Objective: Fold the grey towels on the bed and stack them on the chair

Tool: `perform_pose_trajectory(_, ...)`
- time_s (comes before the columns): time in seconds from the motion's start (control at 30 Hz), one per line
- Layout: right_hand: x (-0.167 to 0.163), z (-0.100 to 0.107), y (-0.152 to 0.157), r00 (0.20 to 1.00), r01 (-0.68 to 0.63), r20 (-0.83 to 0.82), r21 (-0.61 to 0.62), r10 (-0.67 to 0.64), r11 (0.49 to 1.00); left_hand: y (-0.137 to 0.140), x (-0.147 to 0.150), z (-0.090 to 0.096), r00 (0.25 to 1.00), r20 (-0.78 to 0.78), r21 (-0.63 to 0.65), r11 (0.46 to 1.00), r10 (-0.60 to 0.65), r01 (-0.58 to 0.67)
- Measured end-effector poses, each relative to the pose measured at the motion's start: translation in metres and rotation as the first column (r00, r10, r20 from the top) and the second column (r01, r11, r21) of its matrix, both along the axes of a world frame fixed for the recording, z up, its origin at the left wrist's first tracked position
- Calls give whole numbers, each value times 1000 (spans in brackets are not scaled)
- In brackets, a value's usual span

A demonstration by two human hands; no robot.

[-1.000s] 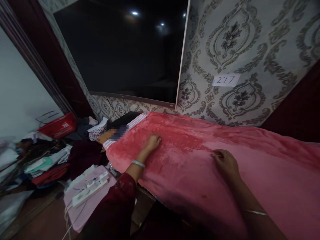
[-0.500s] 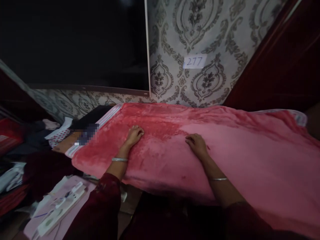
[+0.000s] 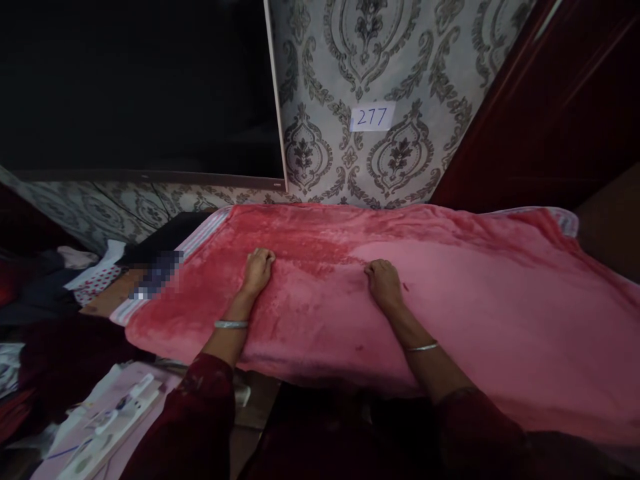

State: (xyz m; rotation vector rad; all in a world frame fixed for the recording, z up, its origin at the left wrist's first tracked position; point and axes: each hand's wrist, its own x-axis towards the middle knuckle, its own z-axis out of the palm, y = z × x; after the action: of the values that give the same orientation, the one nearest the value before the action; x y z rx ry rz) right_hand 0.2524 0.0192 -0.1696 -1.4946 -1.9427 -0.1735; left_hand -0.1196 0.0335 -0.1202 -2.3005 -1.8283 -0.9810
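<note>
A pink and red plush blanket [image 3: 320,320] lies spread over a long surface, with a pale striped border [image 3: 200,237] along its left end. Toward the left part of the blanket, my left hand [image 3: 259,270] rests with its fingers curled and closed on the fabric. My right hand [image 3: 384,283] is on the lighter pink area nearer the middle, its fingers likewise bent down and closed on the cloth. The fingertips of both hands are partly hidden, and the pile looks ruffled between them.
Behind the blanket are a large dark television [image 3: 140,87] and a patterned wall with a paper label [image 3: 373,117] reading 277. Dark red panelling [image 3: 545,113] stands at right. A white power strip [image 3: 113,427] lies at lower left, near piled clothes [image 3: 45,287].
My view has shifted slightly to the right. My right hand's fingers look more tucked in on the blanket; my left hand stays on about the same spot.
</note>
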Motion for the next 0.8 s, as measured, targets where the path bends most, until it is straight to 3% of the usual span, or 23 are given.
perform_pose_trajectory(0.17, 0, -4, -1, 996, 28, -87, 82, -21, 996, -1, 4, 4, 999, -6, 64, 997, 38, -37)
perform_pose_trajectory(0.3, 0, -3, -2, 994, 12, -112, 47, -6, 999, -3, 7, 6, 996, -49, 71, 995, 75, -72)
perform_pose_trajectory(0.57, 1, -1, -8, 987, -150, -58, -52, 147, 987, -2, 7, 4, 990, -107, 60, 995, 86, -80)
perform_pose_trajectory(0.8, -1, -1, -13, 974, -226, -13, 26, 226, 974, -3, 4, 1, 987, -152, 57, 997, 55, -47)
